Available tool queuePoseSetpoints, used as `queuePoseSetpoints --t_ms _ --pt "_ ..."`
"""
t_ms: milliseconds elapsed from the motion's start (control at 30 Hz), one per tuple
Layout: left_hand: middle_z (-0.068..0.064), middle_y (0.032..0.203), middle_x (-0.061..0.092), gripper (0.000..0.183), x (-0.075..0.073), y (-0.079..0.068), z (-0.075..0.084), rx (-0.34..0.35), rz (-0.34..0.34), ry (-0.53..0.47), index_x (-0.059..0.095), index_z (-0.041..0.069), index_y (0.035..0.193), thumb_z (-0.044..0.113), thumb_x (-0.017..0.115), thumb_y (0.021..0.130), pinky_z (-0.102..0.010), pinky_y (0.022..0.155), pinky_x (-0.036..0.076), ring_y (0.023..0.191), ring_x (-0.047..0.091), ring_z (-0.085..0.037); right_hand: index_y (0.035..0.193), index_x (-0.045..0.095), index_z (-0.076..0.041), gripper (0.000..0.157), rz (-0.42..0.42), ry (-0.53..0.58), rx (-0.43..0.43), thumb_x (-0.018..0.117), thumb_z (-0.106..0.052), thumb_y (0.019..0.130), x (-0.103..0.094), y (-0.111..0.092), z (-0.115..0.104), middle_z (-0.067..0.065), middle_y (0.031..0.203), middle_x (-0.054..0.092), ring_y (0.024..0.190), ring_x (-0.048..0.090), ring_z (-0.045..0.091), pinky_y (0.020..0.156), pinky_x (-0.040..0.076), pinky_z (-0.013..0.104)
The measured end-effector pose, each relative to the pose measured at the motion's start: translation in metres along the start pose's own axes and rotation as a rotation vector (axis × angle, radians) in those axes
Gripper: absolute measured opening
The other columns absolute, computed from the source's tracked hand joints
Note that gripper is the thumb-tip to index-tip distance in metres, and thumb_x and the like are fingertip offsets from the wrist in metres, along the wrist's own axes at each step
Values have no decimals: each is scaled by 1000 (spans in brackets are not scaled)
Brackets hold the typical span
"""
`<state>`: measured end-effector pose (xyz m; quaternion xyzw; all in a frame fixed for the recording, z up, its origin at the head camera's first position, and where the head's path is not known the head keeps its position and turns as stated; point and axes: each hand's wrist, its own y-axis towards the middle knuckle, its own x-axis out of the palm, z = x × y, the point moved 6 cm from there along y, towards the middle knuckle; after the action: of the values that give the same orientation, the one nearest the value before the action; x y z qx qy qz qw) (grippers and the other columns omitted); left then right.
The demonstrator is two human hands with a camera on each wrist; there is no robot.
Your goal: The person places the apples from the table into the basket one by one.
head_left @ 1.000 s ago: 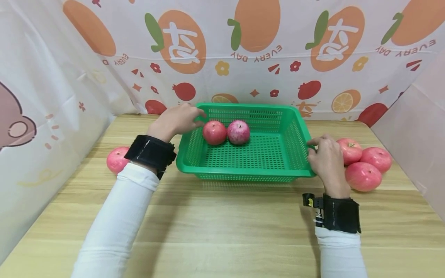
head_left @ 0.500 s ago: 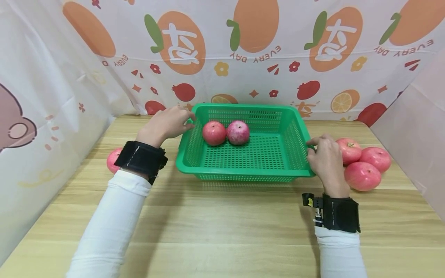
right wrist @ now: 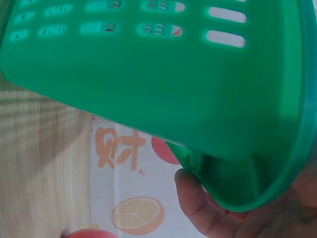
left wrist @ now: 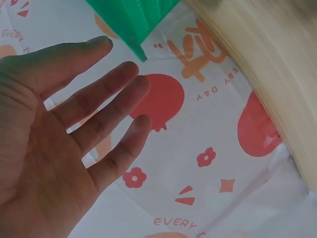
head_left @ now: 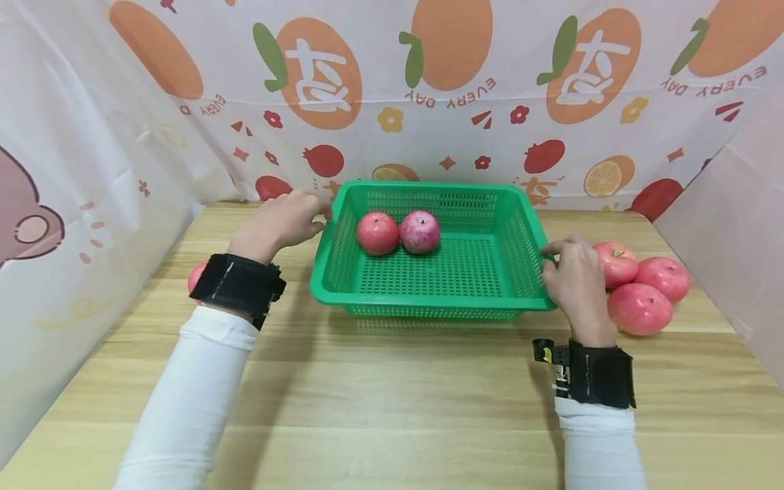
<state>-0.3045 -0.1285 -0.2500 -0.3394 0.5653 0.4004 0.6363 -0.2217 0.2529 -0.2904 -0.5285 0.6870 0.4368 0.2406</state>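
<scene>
A green plastic basket (head_left: pixel 429 301) stands on the table with two apples inside, one red (head_left: pixel 378 234) and one purplish and mottled (head_left: pixel 420 232). My left hand (head_left: pixel 282 221) is beside the basket's left rim, and in the left wrist view its fingers (left wrist: pixel 106 116) are spread and relaxed around nothing, below a corner of the basket (left wrist: pixel 136 25). At the opposite end, my right hand (head_left: pixel 574 282) holds the right rim. The right wrist view has that hand (right wrist: pixel 218 218) curled at the basket's rim (right wrist: pixel 242 201), part of it hidden behind the green plastic.
Three red apples, one behind (head_left: pixel 615 264), one at the right (head_left: pixel 663 278) and one in front (head_left: pixel 640 309), cluster right of my right hand. Another apple (head_left: pixel 196 275) is mostly hidden by my left wrist strap (head_left: pixel 235 282). A fruit-printed curtain (head_left: pixel 392 122) hangs behind the wooden table (head_left: pixel 422 395).
My left hand has drawn left, from over the basket beside the red apple to outside the left rim. The right hand and the basket have stayed in place.
</scene>
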Motion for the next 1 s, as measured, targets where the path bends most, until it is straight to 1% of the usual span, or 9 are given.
queuePoseSetpoints --t_ms 267,367,567,800,1000 --pt "-21 110 70 25 -1 -12 -9 8 25 -24 71 -4 115 -2 67 91 -53 83 55 97 66 -37 111 67 18 25 6 -6 -2 57 8 91 -1 0 -1 32 109 58 105 51 50 92 41 64" --pt "-22 109 70 24 1 -17 -13 9 29 -23 71 -6 114 -4 67 91 -53 86 54 98 65 -38 111 67 18 24 8 -5 -8 57 8 91 -1 0 -1 33 109 58 106 52 50 92 41 64" --pt "-25 109 69 21 2 -26 -21 36 48 -23 70 -7 109 -6 67 89 -55 87 53 99 65 -41 112 67 18 25 -2 2 2 58 8 91 0 1 -1 32 110 58 107 51 51 94 39 64" --pt "-25 108 68 21 7 -36 -33 8 16 -14 69 -6 110 -4 68 89 -56 86 52 99 63 -42 111 67 18 25 4 2 0 56 7 92 0 0 1 32 110 58 107 51 50 92 41 64" --pt "-24 110 68 22 6 -48 -43 -32 9 6 69 -5 111 -2 69 89 -57 85 51 98 62 -41 112 67 18 25 -2 1 6 56 8 92 0 -1 -1 32 109 57 106 50 52 92 40 64"
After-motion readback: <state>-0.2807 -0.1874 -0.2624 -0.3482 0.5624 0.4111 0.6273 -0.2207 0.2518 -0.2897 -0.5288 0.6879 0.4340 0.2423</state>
